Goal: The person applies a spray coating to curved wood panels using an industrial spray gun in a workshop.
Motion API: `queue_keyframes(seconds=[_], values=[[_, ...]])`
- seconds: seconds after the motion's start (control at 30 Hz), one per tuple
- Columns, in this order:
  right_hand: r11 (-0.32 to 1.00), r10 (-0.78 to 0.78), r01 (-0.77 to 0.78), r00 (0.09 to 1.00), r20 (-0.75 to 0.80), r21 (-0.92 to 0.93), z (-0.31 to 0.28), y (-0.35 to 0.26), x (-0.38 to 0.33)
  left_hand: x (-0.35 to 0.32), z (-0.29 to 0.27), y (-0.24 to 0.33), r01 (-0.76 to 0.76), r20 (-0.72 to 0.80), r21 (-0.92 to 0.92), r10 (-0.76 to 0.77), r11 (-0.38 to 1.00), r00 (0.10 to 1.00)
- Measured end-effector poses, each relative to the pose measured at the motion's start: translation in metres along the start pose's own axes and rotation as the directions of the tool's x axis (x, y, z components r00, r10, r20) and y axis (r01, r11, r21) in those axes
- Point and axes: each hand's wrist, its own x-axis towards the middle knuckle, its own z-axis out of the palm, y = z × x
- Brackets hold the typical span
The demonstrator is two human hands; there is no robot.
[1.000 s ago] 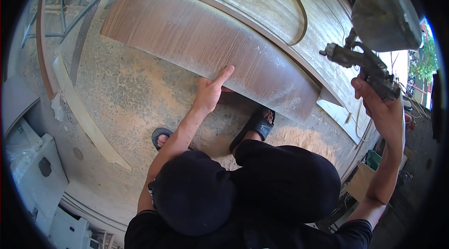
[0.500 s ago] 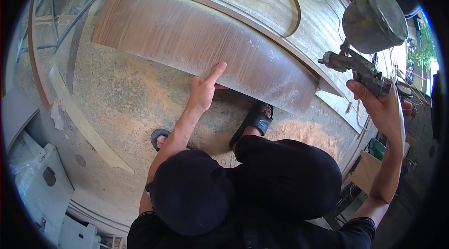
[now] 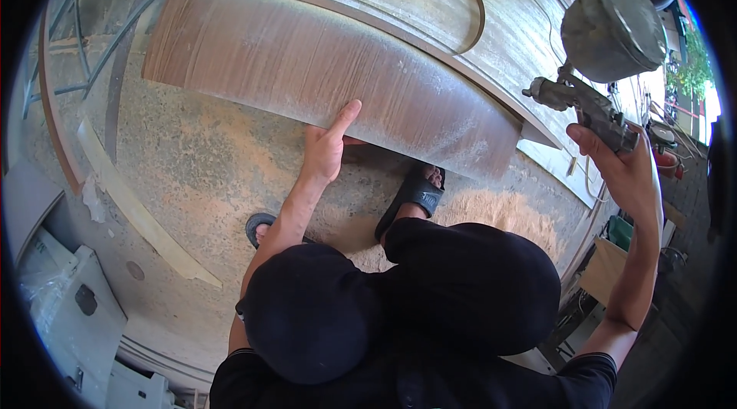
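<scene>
Daylight is strongest at right — the area beside the greenery [image 3: 691, 59] is washed out. Floor [image 3: 207, 178] moderately lit; dark shadow under the near edge of the board [image 3: 307, 56]. Black trousers [image 3: 476, 286] lose detail. Spray gun [image 3: 593, 108] acceptably sharp, no marked motion blur. Fisheye distortion bends straight edges — corners fall to black, rim details soft.

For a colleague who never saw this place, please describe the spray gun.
Find the long brown panel, then look right to the person's right hand. It grips the spray gun, set apart by the bulky grey cup on top.
</scene>
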Motion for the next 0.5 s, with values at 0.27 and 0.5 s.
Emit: queue_keyframes(seconds=[0.27,0.5], values=[[0.988,-0.136,0.143,0.984,-0.115,0.056,-0.001,-0.007,-0.002,-0.002,0.004,0.009,0.18,-0.018,0.022,-0.179,0.983,0.984],[1.0,0.015,-0.014,0.999,0.037,-0.021,-0.006,0.028,0.001,0.0,-0.001,0.005,0.104,-0.01,0.071,-0.103,0.992,0.995]])
